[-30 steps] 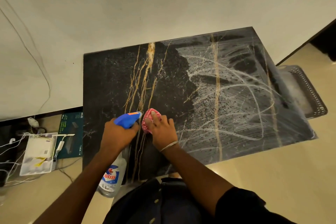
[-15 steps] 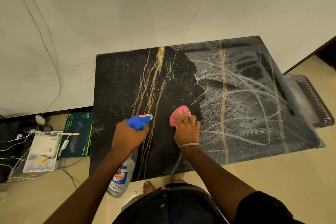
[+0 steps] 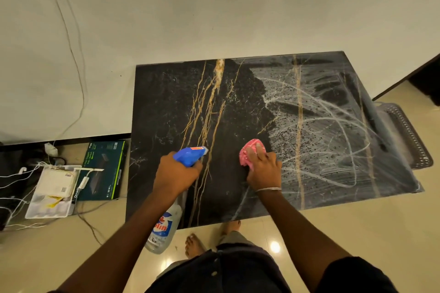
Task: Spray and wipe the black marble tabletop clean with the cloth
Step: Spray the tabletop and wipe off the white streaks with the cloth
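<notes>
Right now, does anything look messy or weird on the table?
Yes. The right half of the tabletop is covered in whitish streaks and droplets, while its left half looks dark and clean. The cloth, under the right hand, sits at the border between them.

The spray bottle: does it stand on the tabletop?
No, the left hand grips the spray bottle by its blue head, slanting over the tabletop edge.
</notes>
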